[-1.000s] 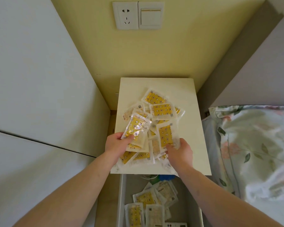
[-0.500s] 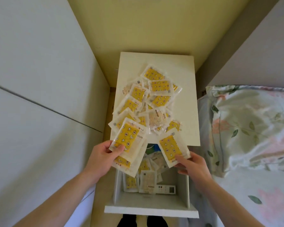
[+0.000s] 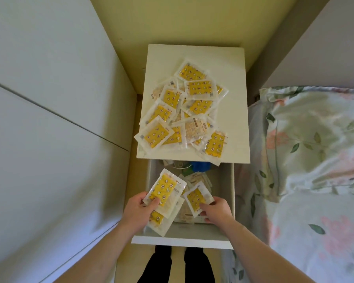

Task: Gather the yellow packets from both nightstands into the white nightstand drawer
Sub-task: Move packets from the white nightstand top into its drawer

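Both hands over the open drawer (image 3: pixel 223 234) — left hand (image 3: pixel 138 211) gripping stacked packets (image 3: pixel 165 189); right hand (image 3: pixel 216 210) pinching one packet (image 3: pixel 196 198).

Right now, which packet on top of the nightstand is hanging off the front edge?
The packet at the front right corner; its lower end pokes past the nightstand edge above the drawer.

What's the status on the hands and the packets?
Left hand holds several yellow plastic packets, right hand one, over open white drawer. Pile left on nightstand.
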`<state>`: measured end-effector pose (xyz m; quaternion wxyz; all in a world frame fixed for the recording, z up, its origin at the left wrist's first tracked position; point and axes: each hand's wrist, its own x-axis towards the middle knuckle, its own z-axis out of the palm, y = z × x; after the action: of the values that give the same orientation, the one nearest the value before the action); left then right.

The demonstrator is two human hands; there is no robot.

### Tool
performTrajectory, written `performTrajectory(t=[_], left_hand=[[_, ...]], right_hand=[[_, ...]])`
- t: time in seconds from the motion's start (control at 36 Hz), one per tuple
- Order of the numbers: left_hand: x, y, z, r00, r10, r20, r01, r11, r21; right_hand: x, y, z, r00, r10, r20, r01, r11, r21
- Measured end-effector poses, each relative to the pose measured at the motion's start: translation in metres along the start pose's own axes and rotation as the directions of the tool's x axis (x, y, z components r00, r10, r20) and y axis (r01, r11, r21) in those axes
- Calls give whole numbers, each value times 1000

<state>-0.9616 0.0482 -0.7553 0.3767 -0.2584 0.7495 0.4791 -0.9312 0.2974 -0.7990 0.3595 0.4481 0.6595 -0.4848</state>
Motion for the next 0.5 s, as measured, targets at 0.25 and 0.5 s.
performTrajectory(t=[0.25,0.5], left_hand=[[16,-3,9,999,-9,42,5,996,92],[31,-8,25,998,-29,51,18,978,208]], right_hand=[[-1,1,-15,996,-54,-76,27,944,-328],[0,15,-51,988,-82,-134,36,948,-315]])
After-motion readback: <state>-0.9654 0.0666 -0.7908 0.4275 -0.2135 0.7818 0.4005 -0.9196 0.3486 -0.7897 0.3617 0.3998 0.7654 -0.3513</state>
